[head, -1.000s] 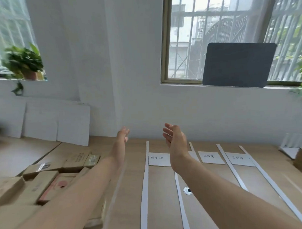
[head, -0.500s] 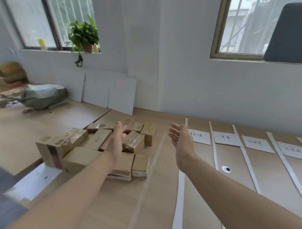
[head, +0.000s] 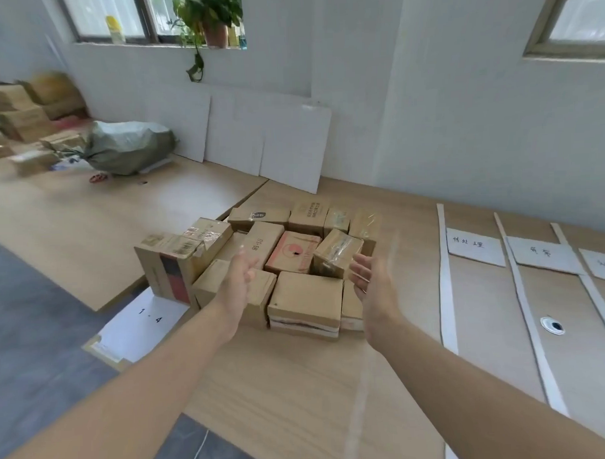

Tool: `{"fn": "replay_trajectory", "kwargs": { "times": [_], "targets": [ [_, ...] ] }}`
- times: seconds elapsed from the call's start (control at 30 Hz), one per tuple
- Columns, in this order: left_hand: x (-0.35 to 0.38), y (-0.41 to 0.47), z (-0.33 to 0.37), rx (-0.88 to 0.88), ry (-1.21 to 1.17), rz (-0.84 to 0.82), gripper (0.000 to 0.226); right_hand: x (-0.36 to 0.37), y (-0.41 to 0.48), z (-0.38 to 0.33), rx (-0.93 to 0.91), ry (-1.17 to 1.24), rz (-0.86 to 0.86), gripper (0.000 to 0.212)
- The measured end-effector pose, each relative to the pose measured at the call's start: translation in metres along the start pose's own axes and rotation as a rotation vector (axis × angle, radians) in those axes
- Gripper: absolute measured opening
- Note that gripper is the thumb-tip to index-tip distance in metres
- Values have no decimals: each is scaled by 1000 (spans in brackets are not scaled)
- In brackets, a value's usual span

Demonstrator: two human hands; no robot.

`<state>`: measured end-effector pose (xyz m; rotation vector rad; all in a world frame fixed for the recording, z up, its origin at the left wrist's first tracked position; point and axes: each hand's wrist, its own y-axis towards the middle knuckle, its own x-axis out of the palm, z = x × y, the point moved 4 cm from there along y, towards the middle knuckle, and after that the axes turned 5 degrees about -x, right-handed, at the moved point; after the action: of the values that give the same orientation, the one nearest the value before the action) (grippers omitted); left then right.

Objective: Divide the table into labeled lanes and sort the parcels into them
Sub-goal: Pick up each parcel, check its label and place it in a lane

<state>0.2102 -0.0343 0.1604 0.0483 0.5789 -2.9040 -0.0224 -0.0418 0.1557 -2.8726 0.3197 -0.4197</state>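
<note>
Both arms are stretched out over the table (head: 282,384); left hand (head: 239,278) and right hand (head: 373,285) have palms facing each other, fingers loose and spread, nothing held in either one. The pile of parcels (head: 288,260) is sitting in the middle of the table, towards the far side, all brown cardboard boxes jammed together, a few with shiny tape on them. The left hand is over the near left boxes, can't tell if it's actually touching them; the right hand is just beside a tilted taped box (head: 336,252) at the right edge of the pile. Off to the right, white paper strips (head: 447,279) run near to far and mark out lanes; a handwritten label (head: 475,246) lies at the far end of each one, and no parcels are in the lanes. A white sheet (head: 143,324) with "1 4" on it is at the near left; a green sack (head: 130,146) is far left.
</note>
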Motion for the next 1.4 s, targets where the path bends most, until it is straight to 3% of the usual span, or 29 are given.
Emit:
{"fn": "replay_trajectory", "kwargs": {
  "times": [0.23,0.53,1.0,1.13,1.4],
  "targets": [
    [-16,59,-23,-78,14,2,67,19,58,38,49,-39,59,33],
    [-50,122,-49,-129,-56,91,68,64,115,89,93,-133,-9,36],
    [2,176,-74,-391,-5,-232,80,20,150,126,180,-275,227,35],
    [18,180,-80,-442,98,-204,80,11,151,135,266,-275,201,56],
    [29,179,-83,-433,255,-120,80,-1,157,151,367,-217,187,35]
  ]
}}
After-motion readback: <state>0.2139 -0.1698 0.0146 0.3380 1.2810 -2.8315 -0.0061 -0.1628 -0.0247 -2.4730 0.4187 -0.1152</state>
